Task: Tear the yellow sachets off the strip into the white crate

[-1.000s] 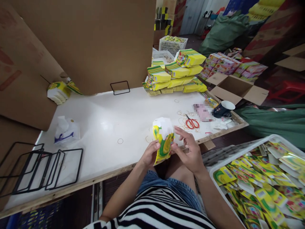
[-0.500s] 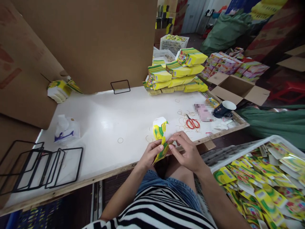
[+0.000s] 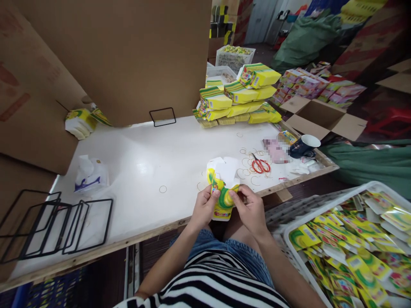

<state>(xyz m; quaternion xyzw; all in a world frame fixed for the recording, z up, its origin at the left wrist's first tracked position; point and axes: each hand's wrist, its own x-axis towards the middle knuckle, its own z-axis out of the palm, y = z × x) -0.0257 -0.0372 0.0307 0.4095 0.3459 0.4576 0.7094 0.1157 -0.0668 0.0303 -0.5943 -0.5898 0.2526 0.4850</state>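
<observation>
Between my hands, over the front edge of the white table (image 3: pixel 128 171), is a yellow and green printed carton (image 3: pixel 225 197) with its white flaps standing open at the top. My left hand (image 3: pixel 206 206) pinches its left side, thumb on the printed front. On the right side my right hand (image 3: pixel 251 208) grips it in the same way, fingers behind. Loose rubber bands (image 3: pixel 247 162) and red-handled scissors (image 3: pixel 260 165) lie on the table beyond my right hand.
Stacked yellow cartons (image 3: pixel 237 96) stand at the table's back. A dark mug (image 3: pixel 302 146) sits at the right corner. Black wire frames (image 3: pixel 64 226) and a tissue pack (image 3: pixel 91 175) are on the left. A white crate (image 3: pixel 289 239) of flat cartons stands at my right.
The carton has turned from edge-on to face me and has opened out wider, its white flaps now spread. My right hand has shifted slightly down and now grips its right side.
</observation>
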